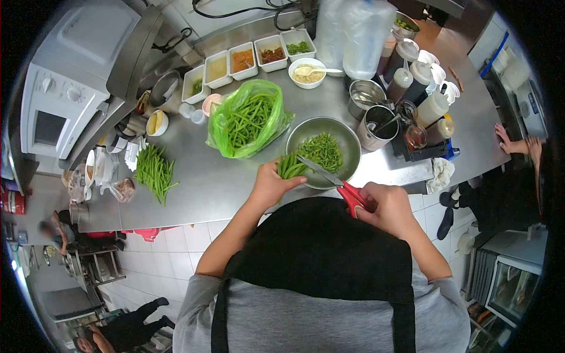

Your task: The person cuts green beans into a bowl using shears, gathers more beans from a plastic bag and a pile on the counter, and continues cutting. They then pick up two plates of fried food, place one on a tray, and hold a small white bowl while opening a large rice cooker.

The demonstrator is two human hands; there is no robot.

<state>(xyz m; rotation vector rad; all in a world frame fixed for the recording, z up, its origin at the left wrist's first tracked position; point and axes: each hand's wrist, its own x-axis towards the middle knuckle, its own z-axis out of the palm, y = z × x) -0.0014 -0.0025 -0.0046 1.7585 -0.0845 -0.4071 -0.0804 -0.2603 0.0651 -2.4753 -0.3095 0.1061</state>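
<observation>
My left hand [272, 183] is closed around a bunch of green beans [291, 166], whose ends reach over the near left rim of a steel bowl [292, 136]. Cut bean pieces [322, 152] lie inside that bowl. In my right hand [388, 206] are red-handled scissors [351, 197], fingers wrapped round the handles. Their metal blades point up and left to the tips of the bunch. Beyond my left hand stands a green plastic bag [219, 134], open at the top and full of whole beans [250, 120]. Another pile of long beans [154, 174] rests on the steel counter to the left.
White tubs [270, 45] of toppings line the counter's back, beside a small bowl with a spoon [306, 73]. Steel cups [376, 134] and sauce bottles [432, 109] crowd the right. A microwave [70, 88] stands left. A co-worker's hand [504, 139] touches the counter's right edge.
</observation>
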